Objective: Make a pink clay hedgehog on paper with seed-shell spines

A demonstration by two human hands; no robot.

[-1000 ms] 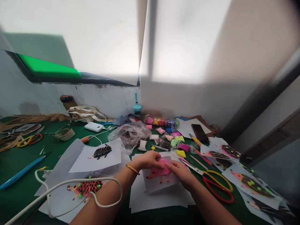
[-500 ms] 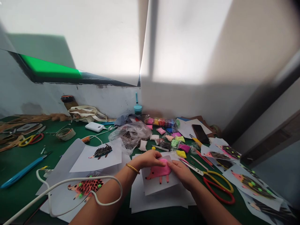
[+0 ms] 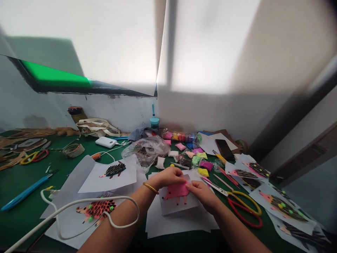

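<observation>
A pink clay hedgehog (image 3: pixel 177 190) with small legs and a dark eye and nose lies on a small sheet of white paper (image 3: pixel 168 209) in front of me. My left hand (image 3: pixel 171 176), with a gold bangle at the wrist, curls over the clay's top edge, fingers closed. My right hand (image 3: pixel 201 193) pinches at the right edge of the clay and the paper, thumb on the pink. The fingertips partly cover the clay's upper side. Beneath lies a stack of white paper (image 3: pixel 181 226).
Scissors with red and yellow handles (image 3: pixel 244 207) lie beside my right forearm. Behind are several clay packets (image 3: pixel 206 165) and a plastic bag (image 3: pixel 143 151). Finished hedgehog pictures (image 3: pixel 283 207) lie at right, others (image 3: pixel 116 170) at left. A white cable (image 3: pixel 86 202) loops by my left forearm.
The small sheet has tilted and moved slightly up. My left thumb has shifted along the clay's top edge, and my right fingers still pinch at the right side.
</observation>
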